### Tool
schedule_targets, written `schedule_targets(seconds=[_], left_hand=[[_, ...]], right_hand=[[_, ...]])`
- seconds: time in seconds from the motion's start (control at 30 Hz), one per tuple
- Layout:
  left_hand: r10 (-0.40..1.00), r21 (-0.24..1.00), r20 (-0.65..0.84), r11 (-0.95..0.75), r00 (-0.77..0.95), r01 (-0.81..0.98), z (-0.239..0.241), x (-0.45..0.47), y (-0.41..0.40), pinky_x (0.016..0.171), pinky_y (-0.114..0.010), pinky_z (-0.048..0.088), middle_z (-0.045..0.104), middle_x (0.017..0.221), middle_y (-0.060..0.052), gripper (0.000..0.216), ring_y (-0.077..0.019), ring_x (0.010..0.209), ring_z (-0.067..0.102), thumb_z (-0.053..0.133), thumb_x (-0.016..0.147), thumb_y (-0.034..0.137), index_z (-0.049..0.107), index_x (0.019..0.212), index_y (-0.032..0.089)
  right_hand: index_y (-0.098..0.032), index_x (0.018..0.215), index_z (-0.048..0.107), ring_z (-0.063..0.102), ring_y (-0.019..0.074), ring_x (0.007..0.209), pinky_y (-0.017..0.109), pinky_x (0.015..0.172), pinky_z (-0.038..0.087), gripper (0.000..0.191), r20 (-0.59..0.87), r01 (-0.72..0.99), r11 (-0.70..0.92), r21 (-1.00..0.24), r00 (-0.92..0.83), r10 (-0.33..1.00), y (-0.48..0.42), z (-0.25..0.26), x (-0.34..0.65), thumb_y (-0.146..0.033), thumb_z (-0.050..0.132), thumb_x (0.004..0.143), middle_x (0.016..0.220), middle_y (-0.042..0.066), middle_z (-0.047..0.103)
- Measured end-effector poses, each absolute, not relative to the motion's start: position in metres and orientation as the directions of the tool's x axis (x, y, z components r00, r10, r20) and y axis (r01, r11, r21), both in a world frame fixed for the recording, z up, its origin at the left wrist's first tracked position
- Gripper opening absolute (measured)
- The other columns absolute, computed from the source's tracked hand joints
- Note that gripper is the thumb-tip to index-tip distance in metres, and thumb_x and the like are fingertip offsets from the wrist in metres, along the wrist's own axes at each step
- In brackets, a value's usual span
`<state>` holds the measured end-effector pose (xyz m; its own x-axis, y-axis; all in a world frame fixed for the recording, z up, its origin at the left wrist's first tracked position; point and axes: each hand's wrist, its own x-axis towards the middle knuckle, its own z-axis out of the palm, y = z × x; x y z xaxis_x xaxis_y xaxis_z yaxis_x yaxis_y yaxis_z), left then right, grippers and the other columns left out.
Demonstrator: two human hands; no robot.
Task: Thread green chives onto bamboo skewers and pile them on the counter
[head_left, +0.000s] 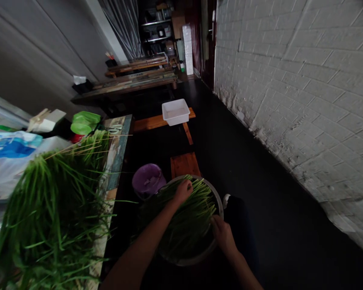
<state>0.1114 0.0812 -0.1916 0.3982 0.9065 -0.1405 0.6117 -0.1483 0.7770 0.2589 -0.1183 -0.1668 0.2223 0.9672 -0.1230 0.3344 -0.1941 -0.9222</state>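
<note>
A large round metal basin [219, 197] holds a thick layer of garlic chives [196, 205], their pale stem ends pointing to the upper right. My left hand [184, 191] is over the chives near the basin's far side, its fingers curled closed; whatever is in them is too small to make out. At the basin's right rim is my right hand [223, 233], thumb and fingers closed beside the stem ends. Its grip is partly hidden, so I cannot tell if it holds stems or the rim.
More chives [57, 197] are heaped on the table [116, 161] at left, beside a green bag [84, 123]. A purple bucket [149, 179] stands beyond the basin, near a wooden stool [185, 163]. A white tub [176, 112] sits on a bench. A brick wall [296, 80] runs along the right.
</note>
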Motion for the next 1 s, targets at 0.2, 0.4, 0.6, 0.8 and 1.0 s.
schedule_targets(seconds=[0.2, 0.4, 0.6, 0.8, 1.0], left_hand=[[0.678, 0.888, -0.453, 0.399, 0.579, 0.228, -0.169, 0.115, 0.036, 0.052, -0.023, 0.034, 0.061, 0.070, -0.003, 0.036, -0.0097, 0.053, 0.052, 0.058, 0.075, 0.044, 0.062, 0.091, 0.012], [0.626, 0.824, -0.489, 0.560, 0.607, 0.087, -0.151, 0.115, 0.026, 0.053, -0.021, 0.032, 0.058, 0.067, -0.002, 0.034, -0.0074, 0.055, 0.048, 0.066, 0.071, 0.042, 0.065, 0.082, 0.010], [0.621, 0.799, -0.498, 0.600, 0.605, 0.042, -0.145, 0.114, 0.030, 0.053, -0.021, 0.032, 0.055, 0.064, -0.001, 0.034, -0.0077, 0.056, 0.048, 0.068, 0.069, 0.043, 0.066, 0.078, 0.010], [0.612, 0.854, -0.464, 0.502, 0.640, 0.138, -0.144, 0.110, 0.027, 0.058, -0.023, 0.036, 0.060, 0.069, -0.003, 0.035, -0.0102, 0.059, 0.050, 0.066, 0.071, 0.045, 0.068, 0.082, 0.011], [0.560, 0.901, -0.433, 0.303, 0.706, 0.312, -0.163, 0.110, 0.016, 0.075, -0.027, 0.040, 0.066, 0.084, -0.003, 0.024, -0.0173, 0.081, 0.055, 0.067, 0.070, 0.038, 0.070, 0.080, 0.016]], right_hand=[[-0.017, 0.084, 0.062, 0.054, 0.0118, 0.057, 0.018, 0.053, 0.041, 0.040, -0.124, 0.304, -0.169, -0.938, 0.164, 0.979, -0.115, -0.161, 0.258, -0.044, 0.034, 0.093, 0.065, 0.000, 0.060], [-0.017, 0.087, 0.062, 0.054, 0.0118, 0.057, 0.019, 0.054, 0.041, 0.038, -0.113, 0.327, -0.155, -0.932, 0.143, 0.983, -0.114, -0.153, 0.256, -0.042, 0.034, 0.093, 0.066, 0.000, 0.060], [-0.018, 0.086, 0.062, 0.055, 0.0131, 0.059, 0.021, 0.056, 0.042, 0.038, -0.094, 0.345, -0.135, -0.929, 0.133, 0.987, -0.114, -0.145, 0.255, -0.043, 0.034, 0.093, 0.068, 0.001, 0.061], [-0.019, 0.079, 0.059, 0.052, 0.0123, 0.056, 0.020, 0.053, 0.041, 0.038, -0.122, 0.328, -0.169, -0.929, 0.158, 0.980, -0.116, -0.147, 0.251, -0.044, 0.034, 0.093, 0.064, -0.001, 0.058], [-0.019, 0.072, 0.055, 0.050, 0.0119, 0.053, 0.019, 0.049, 0.038, 0.039, -0.131, 0.296, -0.192, -0.936, 0.215, 0.968, -0.112, -0.162, 0.246, -0.045, 0.035, 0.092, 0.059, -0.001, 0.054]])
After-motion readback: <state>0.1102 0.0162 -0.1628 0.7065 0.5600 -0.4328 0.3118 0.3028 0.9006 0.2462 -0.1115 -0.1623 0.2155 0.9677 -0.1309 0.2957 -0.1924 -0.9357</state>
